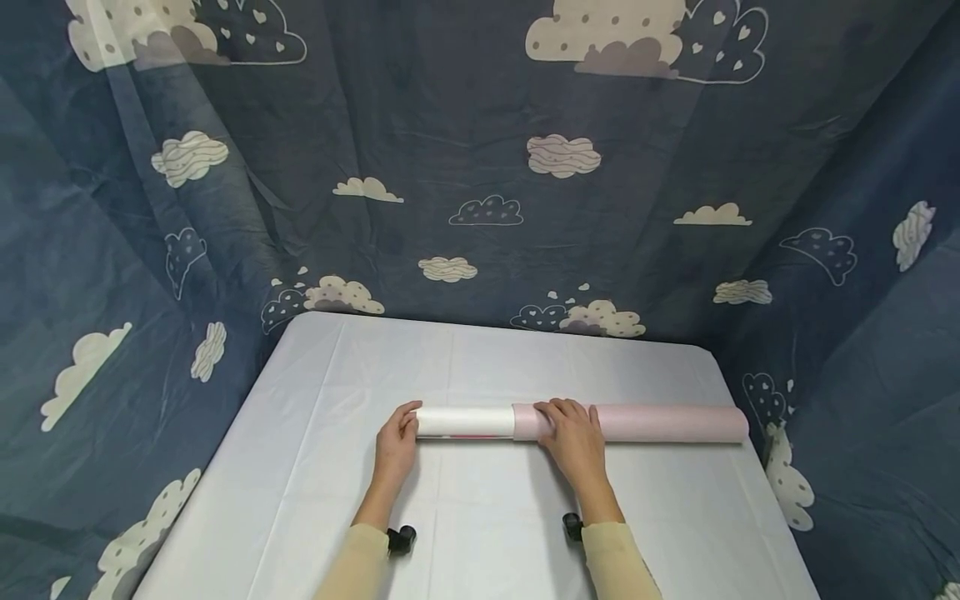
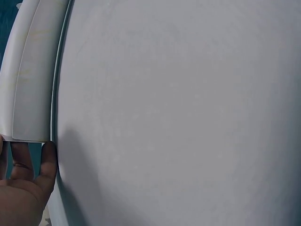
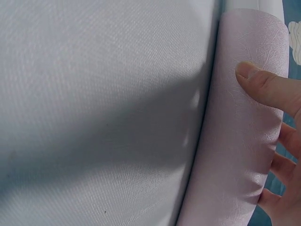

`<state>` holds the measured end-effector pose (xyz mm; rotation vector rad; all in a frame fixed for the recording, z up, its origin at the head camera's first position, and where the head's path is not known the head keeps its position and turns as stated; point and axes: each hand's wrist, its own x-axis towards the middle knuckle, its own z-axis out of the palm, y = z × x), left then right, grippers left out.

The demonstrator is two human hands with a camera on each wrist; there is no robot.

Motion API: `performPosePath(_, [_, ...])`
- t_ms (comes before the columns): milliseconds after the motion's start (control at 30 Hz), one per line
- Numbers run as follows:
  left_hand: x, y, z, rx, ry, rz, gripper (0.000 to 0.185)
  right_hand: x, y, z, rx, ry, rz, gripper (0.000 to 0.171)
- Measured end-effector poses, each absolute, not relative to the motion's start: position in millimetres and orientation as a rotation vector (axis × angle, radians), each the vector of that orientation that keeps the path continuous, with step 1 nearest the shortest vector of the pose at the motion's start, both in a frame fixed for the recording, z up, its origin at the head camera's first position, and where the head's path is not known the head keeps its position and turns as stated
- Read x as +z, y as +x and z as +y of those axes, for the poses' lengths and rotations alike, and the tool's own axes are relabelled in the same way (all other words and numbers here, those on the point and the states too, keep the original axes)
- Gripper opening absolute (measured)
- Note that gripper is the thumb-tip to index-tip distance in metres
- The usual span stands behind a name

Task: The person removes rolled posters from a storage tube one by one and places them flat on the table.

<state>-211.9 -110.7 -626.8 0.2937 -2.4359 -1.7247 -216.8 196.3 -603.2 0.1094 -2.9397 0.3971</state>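
Rolls lie end to end across the middle of the worktop (image 1: 315,467): a white roll (image 1: 465,421) on your left, slid partly into a pink roll (image 1: 660,423) on your right. Your left hand (image 1: 396,442) caps the white roll's open end, fingers fairly straight against it. Your right hand (image 1: 573,437) wraps the pink roll near the joint, thumb (image 3: 263,84) on one side and fingers curled round the other. Both look light, hollow and easily dented, the pink surface textured and soft. Hold with a broad, gentle grip near the overlap; squeezing hard will likely crease them.
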Motion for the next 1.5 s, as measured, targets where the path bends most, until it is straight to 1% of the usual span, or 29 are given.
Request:
performPosePath(433, [-631, -212, -124, -1.688, 0.312, -2.454, 0.034, -607, -216, 195, 0.419, 0.102, -2.922, 0.065])
performPosePath(967, [-632, -204, -143, -1.691, 0.353, -2.467, 0.034, -610, -212, 192, 0.396, 0.145, -2.915, 0.062])
performPosePath(1233, [-634, -201, -141, -1.69, 0.351, -2.455, 0.033, -610, -211, 198, 0.368, 0.183, -2.888, 0.063])
performPosePath(1500, [-630, -206, -141, -1.657, 0.318, -2.463, 0.033, -608, -213, 199, 0.374, 0.176, -2.886, 0.063])
